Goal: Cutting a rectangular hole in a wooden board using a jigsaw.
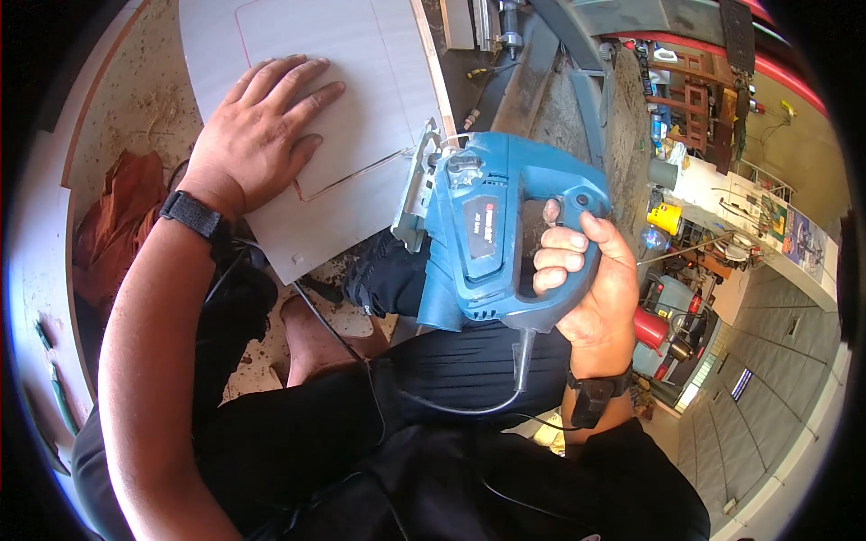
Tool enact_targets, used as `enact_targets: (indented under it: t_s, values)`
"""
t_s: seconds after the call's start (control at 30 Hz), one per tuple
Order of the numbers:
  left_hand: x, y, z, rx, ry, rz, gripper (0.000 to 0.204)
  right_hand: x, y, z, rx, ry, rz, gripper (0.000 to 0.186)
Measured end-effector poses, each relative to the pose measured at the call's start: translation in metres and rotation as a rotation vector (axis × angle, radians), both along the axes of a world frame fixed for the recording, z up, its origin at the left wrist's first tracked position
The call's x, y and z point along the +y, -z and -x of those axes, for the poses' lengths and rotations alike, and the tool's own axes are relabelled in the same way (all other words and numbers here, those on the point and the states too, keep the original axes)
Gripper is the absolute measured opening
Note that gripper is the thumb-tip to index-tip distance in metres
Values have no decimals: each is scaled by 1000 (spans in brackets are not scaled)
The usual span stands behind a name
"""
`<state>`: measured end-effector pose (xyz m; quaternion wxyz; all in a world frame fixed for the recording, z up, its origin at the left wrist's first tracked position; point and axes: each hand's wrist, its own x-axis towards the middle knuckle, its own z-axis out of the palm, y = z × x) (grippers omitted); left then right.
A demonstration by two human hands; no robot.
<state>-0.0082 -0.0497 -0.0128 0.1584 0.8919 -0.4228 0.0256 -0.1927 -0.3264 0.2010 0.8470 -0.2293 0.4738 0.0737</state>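
Note:
A blue corded jigsaw (483, 230) is gripped by its rear handle in my right hand (586, 279), one finger up by the trigger. Its metal base plate (417, 185) stands on edge against the right part of a pale grey-white board (352, 203). Flat on that board lies my left hand (271, 122), fingers spread, thumb apart. Red marked lines show on the surface, and an L-shaped cut (347, 178) runs from beside my left thumb toward the jigsaw. The blade is hard to make out.
From the jigsaw a black cord (478, 410) loops across my lap. A reddish-brown cloth (122, 225) lies at the left on a dusty surface. Metal beams (577, 108) stand beyond the board. At the right are a cluttered workbench (722, 189) and a red-and-grey machine (663, 338).

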Motion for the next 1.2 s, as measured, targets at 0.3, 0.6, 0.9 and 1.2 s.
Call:
enact_targets:
  t_s: [0.3,0.6,0.9,1.2]
  values:
    - [0,0,2,15,-19,-6,54,-1,-1,-3,-13,-101,112,32]
    - [5,4,-1,12,-138,44,60,13,-1,0,-60,-383,437,36]
    - [6,5,-1,-10,-148,26,59,12,2,3,-58,-231,211,33]
    - [4,5,-1,-8,-162,1,61,12,1,0,-8,-155,85,33]
